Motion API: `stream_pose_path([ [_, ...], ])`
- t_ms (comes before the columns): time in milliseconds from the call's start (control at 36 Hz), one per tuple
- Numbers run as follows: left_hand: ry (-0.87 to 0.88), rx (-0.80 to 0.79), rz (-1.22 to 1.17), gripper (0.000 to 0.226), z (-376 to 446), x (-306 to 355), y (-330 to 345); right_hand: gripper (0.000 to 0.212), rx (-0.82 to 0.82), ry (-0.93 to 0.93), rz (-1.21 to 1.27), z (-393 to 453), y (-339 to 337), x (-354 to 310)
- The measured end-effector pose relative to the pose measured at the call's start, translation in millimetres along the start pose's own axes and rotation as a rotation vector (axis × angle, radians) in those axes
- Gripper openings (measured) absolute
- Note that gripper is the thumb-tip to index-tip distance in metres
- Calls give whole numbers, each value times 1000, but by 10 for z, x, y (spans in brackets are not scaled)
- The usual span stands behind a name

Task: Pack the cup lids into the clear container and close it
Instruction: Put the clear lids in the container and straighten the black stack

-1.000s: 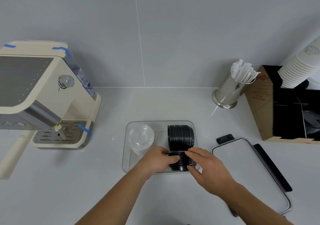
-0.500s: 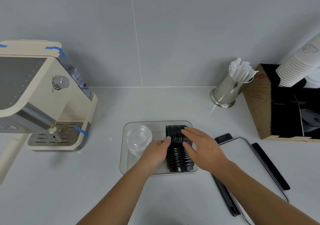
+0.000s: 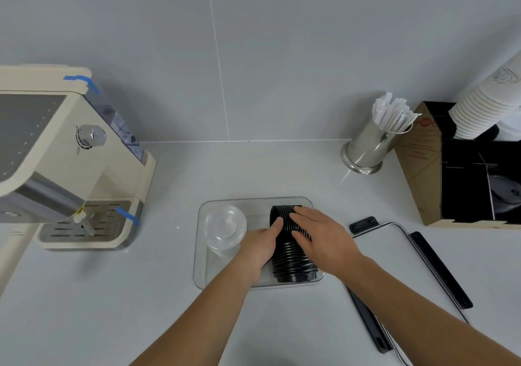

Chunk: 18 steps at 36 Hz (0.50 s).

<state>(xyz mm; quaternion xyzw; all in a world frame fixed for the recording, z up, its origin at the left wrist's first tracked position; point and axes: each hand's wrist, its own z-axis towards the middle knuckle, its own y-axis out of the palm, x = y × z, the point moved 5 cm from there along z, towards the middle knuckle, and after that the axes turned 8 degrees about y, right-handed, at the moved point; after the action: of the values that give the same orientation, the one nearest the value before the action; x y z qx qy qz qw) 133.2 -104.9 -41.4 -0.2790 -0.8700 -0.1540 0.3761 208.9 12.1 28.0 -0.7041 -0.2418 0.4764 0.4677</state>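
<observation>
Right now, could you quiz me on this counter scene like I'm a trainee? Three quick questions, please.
1. True or false: the container's lid is already clipped onto the clear container.
2. Which lids do both hands press on? A) clear lids B) black lids C) paper cups
3. Fill in: the clear lids sit to the ____ of the black lids inside the container.

Key: 1. False; it lies on the counter to the right. 2. B; the left hand and right hand both rest on the black stack. 3. Left.
</observation>
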Motion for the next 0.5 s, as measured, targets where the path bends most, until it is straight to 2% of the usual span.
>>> stream_pose_path([
  [111,6,0,-51,54,-4,-17,-8,37,26,-29,-4,-11,0,-11],
  [500,-1,-27,-78,41,-71,37,-21,40,-15,-8,-8,32,-31,6],
])
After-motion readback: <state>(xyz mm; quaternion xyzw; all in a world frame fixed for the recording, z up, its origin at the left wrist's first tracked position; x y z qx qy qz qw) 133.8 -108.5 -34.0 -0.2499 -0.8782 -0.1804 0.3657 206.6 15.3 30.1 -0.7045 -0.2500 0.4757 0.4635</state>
